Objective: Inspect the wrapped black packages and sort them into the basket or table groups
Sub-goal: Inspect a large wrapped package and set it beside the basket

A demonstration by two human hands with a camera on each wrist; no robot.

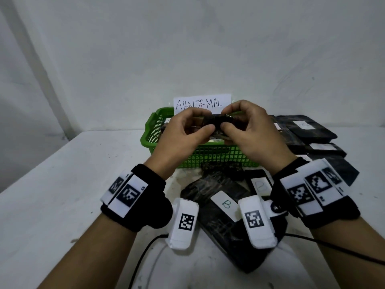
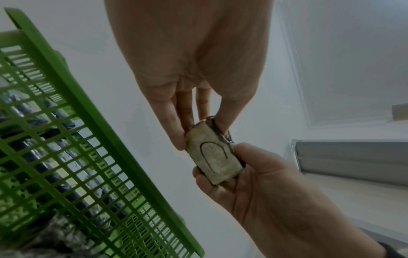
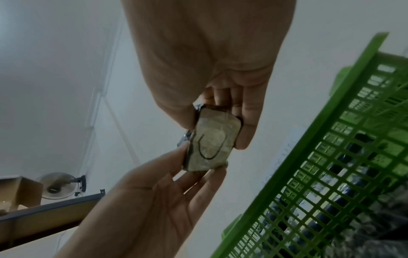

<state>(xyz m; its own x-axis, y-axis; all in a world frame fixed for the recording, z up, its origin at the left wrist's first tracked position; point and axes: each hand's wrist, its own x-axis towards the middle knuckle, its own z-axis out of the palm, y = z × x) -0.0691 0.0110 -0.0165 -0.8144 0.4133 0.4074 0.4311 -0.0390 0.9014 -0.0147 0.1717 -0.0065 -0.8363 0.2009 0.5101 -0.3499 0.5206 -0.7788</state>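
Observation:
I hold a small wrapped black package (image 1: 216, 122) with both hands above the green mesh basket (image 1: 150, 126). My left hand (image 1: 201, 124) pinches its left end and my right hand (image 1: 229, 122) pinches its right end. In the left wrist view the package (image 2: 212, 155) shows a pale label with a hand-drawn arch-shaped mark, held between my left fingers (image 2: 176, 132) above and my right hand (image 2: 223, 181) below. The right wrist view shows the same label (image 3: 212, 144) gripped by my right fingers (image 3: 245, 132), with my left hand (image 3: 198, 167) under it.
A paper sign reading ABNORMAL (image 1: 200, 104) stands behind the basket, which holds black packages (image 2: 44, 139). More labelled black packages lie on the white table (image 1: 73, 195), some in front of the basket (image 1: 226, 204) and some at its right (image 1: 306, 126). Cables (image 1: 141, 257) trail near me.

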